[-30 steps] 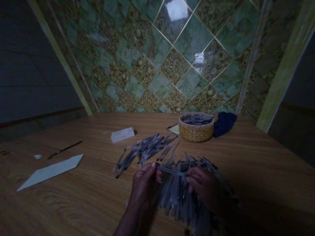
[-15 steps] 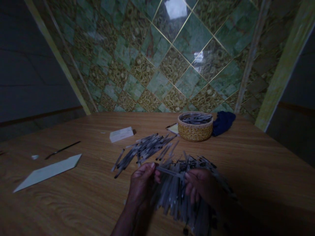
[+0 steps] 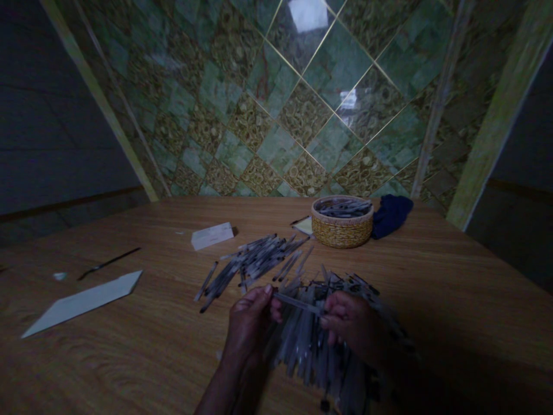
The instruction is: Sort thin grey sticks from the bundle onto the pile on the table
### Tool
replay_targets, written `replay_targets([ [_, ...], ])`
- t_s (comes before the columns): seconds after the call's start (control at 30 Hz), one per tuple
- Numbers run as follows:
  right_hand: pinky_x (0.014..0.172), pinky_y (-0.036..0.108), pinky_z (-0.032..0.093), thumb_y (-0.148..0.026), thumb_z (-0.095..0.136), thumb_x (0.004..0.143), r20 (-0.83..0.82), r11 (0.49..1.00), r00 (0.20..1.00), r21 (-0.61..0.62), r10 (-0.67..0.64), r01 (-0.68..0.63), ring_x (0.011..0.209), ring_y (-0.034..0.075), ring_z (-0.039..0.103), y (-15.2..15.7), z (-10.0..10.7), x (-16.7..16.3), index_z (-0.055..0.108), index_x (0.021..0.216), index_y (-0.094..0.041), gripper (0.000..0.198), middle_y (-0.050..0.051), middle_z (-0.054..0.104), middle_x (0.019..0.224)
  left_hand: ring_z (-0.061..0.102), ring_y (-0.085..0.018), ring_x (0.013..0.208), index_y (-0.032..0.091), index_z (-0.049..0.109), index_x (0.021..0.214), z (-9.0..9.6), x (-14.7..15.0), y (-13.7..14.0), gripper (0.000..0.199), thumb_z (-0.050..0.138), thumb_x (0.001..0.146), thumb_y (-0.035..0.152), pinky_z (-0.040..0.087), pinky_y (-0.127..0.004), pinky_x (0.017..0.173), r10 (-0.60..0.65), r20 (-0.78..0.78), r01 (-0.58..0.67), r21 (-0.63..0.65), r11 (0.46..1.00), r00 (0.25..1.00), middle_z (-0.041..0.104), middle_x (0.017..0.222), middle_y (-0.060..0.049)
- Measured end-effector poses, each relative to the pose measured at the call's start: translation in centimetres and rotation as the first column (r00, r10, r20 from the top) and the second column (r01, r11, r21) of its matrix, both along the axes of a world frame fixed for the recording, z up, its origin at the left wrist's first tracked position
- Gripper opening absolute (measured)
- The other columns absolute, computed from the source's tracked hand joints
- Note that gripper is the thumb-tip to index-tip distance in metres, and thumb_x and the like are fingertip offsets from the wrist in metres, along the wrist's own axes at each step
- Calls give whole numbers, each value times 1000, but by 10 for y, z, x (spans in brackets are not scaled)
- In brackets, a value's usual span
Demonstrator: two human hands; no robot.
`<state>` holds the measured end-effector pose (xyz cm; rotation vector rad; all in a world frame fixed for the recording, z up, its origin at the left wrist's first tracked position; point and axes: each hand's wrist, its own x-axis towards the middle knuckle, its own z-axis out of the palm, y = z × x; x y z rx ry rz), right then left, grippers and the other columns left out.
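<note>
A slim translucent tube (image 3: 298, 302) is spanning the gap between the two hands, above the near pile (image 3: 302, 346) of similar tubes. The left hand (image 3: 248, 323) is pinching its left end between thumb and curled fingers; the right hand (image 3: 352, 323) is pinching at its right end, fingers bent inward, its back fading into shadow. The near pile is spreading beneath and between the hands. Just beyond, to the left, a second pile (image 3: 259, 256) of dark-tipped tubes is lying loosely fanned. Farther off to the right, a woven basket (image 3: 341, 233) is holding more tubes, with a dark blue cloth (image 3: 392, 216) lying just beside its right side. A white block (image 3: 211, 236) is resting far left of the basket. On the left, a thin dark tool (image 3: 108, 264) is lying beyond a pale flat board (image 3: 86, 304). The wooden table (image 3: 164, 357) is supporting everything.
</note>
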<state>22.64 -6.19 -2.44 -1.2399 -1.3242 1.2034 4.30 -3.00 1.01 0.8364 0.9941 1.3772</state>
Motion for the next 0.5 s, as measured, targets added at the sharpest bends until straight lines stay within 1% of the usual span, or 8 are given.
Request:
replay_targets([
  [0.07,37,17,33,-28,57,64,51,1000,999,-7,-18,18,36,8,51,-1,1,1,49,75,-20,15,-10,50,49,49,-9,38,11,60,67,0,0,0,24,75,58,28,42,-21,40,-1,-1,1,6,1000,1000,60,46,1],
  [0.13,35,17,32,-36,52,72,87,1000,996,-12,18,-17,34,7,49,-1,0,2,49,72,-19,16,-8,53,50,49,-9,39,12,60,68,0,0,-1,23,75,59,27,42,-21,41,-4,-4,4,13,1000,1000,60,47,1],
  [0.23,32,17,29,-42,37,82,118,996,989,21,88,-91,30,7,47,-1,-2,4,46,62,-19,31,-5,55,49,50,-9,39,12,59,68,-1,0,0,21,74,61,26,43,-21,41,-7,-6,7,17,1000,1000,60,48,1],
  [0.3,32,16,28,-40,38,82,103,994,990,39,100,-105,29,6,47,-1,-3,4,45,62,-19,30,-5,55,48,50,-8,38,12,59,67,-1,0,1,22,74,60,26,42,-20,41,-4,0,4,7,1000,1000,60,47,1],
  [0.4,32,16,28,-35,45,78,31,997,997,29,77,-78,31,6,49,0,-3,3,47,67,-19,20,-6,56,51,50,-9,39,11,59,68,-2,0,2,23,74,60,26,42,-20,41,-7,7,7,1,1000,1000,61,48,0],
  [0.5,33,16,29,-33,48,76,-20,998,998,20,54,-54,33,7,50,0,-1,2,48,70,-19,15,-6,57,52,51,-9,40,11,59,68,-3,0,2,22,74,61,26,42,-20,41,-9,4,9,7,1000,1000,61,48,0],
])
